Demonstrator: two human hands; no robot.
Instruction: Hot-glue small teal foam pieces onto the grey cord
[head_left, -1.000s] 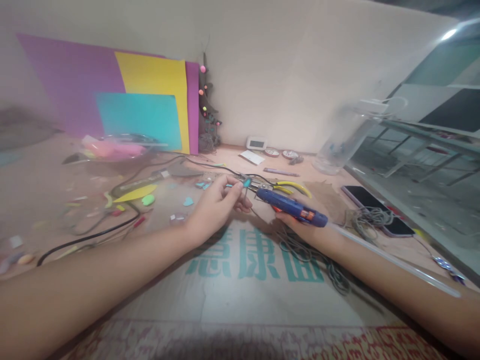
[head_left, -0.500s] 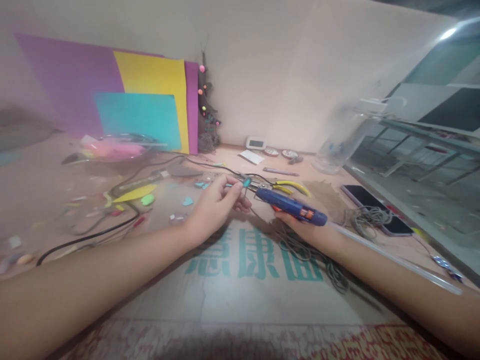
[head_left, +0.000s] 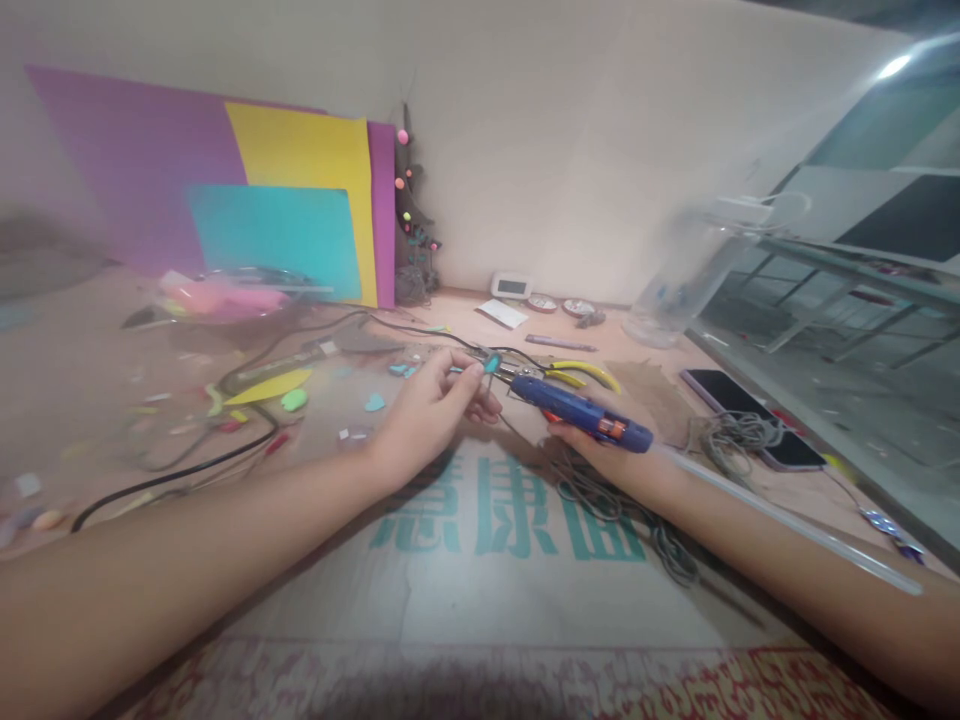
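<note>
In the middle of the head view, my left hand (head_left: 442, 395) pinches a small teal foam piece (head_left: 492, 364) on a thin stem or wire between thumb and fingers. My right hand (head_left: 592, 440) is wrapped round a blue hot glue gun (head_left: 581, 412), whose nozzle points left, close by the teal piece; whether they touch I cannot tell. A clear glue stick (head_left: 795, 523) trails from the gun's back end over my right forearm. Below the hands, grey wire (head_left: 589, 490) lies in loose coils. Yellow-handled pliers (head_left: 583, 375) rest just behind the gun.
Teal foam hearts (head_left: 374, 402), a yellow leaf shape (head_left: 270, 387) and a black cable (head_left: 180, 477) lie at left. A phone (head_left: 750, 418) with coiled wire on it is at right. Behind stand coloured sheets (head_left: 300, 150), a small digital clock (head_left: 511, 286) and a clear jug (head_left: 664, 280).
Almost nothing differs. The teal piece looks slightly turned in my left fingers, and the glue gun stays by it.
</note>
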